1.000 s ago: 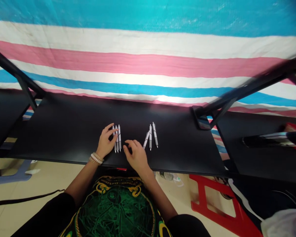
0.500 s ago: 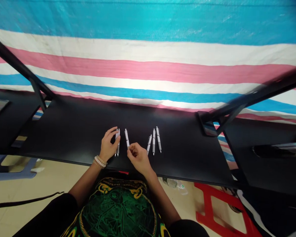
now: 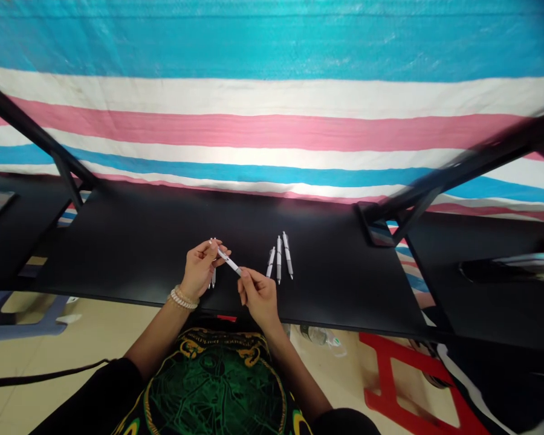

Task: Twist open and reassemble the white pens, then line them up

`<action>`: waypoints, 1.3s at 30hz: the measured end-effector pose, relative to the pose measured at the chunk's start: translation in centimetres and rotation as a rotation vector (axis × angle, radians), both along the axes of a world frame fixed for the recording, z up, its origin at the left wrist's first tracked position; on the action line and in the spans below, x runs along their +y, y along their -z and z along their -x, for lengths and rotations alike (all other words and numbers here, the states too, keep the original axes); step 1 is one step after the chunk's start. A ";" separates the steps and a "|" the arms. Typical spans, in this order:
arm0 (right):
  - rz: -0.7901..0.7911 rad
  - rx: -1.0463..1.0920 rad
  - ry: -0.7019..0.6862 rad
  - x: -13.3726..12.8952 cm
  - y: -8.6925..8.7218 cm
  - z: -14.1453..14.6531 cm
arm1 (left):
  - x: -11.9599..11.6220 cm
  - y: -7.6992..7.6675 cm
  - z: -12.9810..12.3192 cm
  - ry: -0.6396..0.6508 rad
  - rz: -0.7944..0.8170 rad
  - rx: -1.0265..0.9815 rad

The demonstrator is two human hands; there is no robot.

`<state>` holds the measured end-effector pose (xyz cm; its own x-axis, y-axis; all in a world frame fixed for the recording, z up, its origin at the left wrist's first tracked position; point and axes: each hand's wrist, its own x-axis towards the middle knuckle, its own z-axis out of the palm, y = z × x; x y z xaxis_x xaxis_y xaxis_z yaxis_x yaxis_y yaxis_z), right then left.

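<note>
Both hands hold one white pen [image 3: 229, 261] with a grey grip, slanting between them above the black table [image 3: 163, 223]. My left hand [image 3: 200, 266] is closed on its upper end, with thumb and fingers near the clicker. My right hand [image 3: 259, 294] pinches its grey lower end, and the tip is hidden in the fingers. White pens [image 3: 213, 279] lie on the table behind my left hand, mostly covered by it. To the right of my right hand, three more white-and-grey pens [image 3: 279, 260] lie side by side, tips toward me.
A striped tarp [image 3: 272, 130] hangs behind the table. Black slanted supports [image 3: 68, 172] rise at both table ends. A red stool [image 3: 385, 377] and a plastic bottle [image 3: 316, 334] are below at the right, a blue-grey stool [image 3: 25, 326] at the left.
The pen by my right hand has come up off the table and tilted leftward. My left hand has moved from the left pens to close on its upper end.
</note>
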<state>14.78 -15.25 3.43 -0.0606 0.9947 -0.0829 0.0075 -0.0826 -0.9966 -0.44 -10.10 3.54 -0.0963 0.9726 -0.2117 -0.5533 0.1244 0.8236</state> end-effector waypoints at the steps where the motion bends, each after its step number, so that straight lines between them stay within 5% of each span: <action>1: -0.066 -0.051 0.046 0.0 0.0 0.0 | 0.0 0.0 -0.3 -0.019 0.000 -0.006; 7: -0.440 -0.278 0.207 0.8 -0.7 -1.0 | 0.1 0.5 -1.8 -0.132 0.010 -0.061; 19: -0.172 -0.134 0.104 1.3 -1.7 -1.8 | 0.1 0.5 -2.4 -0.164 0.009 -0.108; 23: -0.358 -0.295 0.128 1.5 -2.1 -1.9 | 0.2 0.4 -2.3 -0.171 0.004 -0.130; 29: -0.425 -0.621 0.010 1.5 -1.3 -0.9 | 0.1 0.3 -1.5 -0.141 0.001 -0.113; 34: -0.602 -1.002 0.096 1.1 -0.3 0.6 | -0.3 0.6 -0.9 -0.175 0.050 -0.118; 39: -0.730 -1.041 0.131 1.6 0.1 0.8 | 0.3 0.8 0.2 -0.263 0.136 -0.177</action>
<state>13.99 -13.66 3.29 -0.1955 0.8226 0.5340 0.8415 0.4203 -0.3394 -0.60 -9.76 2.76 -0.2904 0.8808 -0.3740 -0.7141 0.0606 0.6974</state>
